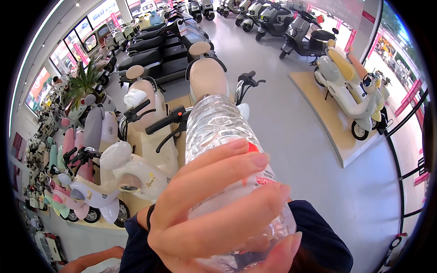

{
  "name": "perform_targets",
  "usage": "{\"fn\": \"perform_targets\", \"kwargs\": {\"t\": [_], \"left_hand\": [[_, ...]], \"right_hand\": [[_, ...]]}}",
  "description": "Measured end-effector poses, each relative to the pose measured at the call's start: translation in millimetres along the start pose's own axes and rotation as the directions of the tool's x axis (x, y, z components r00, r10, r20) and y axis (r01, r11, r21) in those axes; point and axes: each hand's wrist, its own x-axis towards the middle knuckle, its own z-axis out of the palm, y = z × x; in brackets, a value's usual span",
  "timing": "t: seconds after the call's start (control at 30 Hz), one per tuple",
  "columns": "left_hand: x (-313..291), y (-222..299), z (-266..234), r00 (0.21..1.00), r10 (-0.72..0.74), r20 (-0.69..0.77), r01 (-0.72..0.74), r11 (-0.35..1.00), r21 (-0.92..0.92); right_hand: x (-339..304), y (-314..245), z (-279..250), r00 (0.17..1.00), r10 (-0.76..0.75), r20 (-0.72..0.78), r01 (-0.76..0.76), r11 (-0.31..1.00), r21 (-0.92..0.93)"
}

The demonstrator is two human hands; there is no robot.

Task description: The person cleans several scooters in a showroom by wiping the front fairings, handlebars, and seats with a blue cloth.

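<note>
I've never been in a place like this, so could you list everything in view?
Bottle: 1, clear with red print, centre
Cream scooters: several, cream, left of centre
Pastel scooters: many, pink, green and white, far left
Black-seated vehicles: several, black, upper left
Palm: 1, green, left
Dark scooter: 1, grey and black, upper right
Pale scooters: at least 2, white, right
Platform: 1, pale wood, under them
Banners: several, pink, around the windows
Floor: 1, grey, throughout
Bare arm: 1, lower left, owner unclear
Sleeves: 2, dark blue, lower edge
Left hand: 1, bare, around the bottle
</note>
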Motion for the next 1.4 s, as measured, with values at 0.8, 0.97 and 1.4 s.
{"fn": "perform_targets", "kwargs": {"t": [0.8, 0.97, 1.4], "left_hand": [[28, -19, 36, 0.787, 0.051, -0.615, -0.033, 0.999, 0.041], [42, -78, 33, 0.426, 0.756, -0.497, -0.806, 0.567, 0.172], [43, -58, 47, 0.426, 0.752, -0.503, -0.804, 0.569, 0.171]], "right_hand": [[1, -13, 8, 0.995, 0.096, -0.037, -0.098, 0.993, -0.062], [-3, 1, 2, 0.991, 0.116, -0.06, -0.116, 0.993, 0.009], [-34, 24, 3, 0.936, 0.348, -0.046, -0.344, 0.936, 0.071]]}}
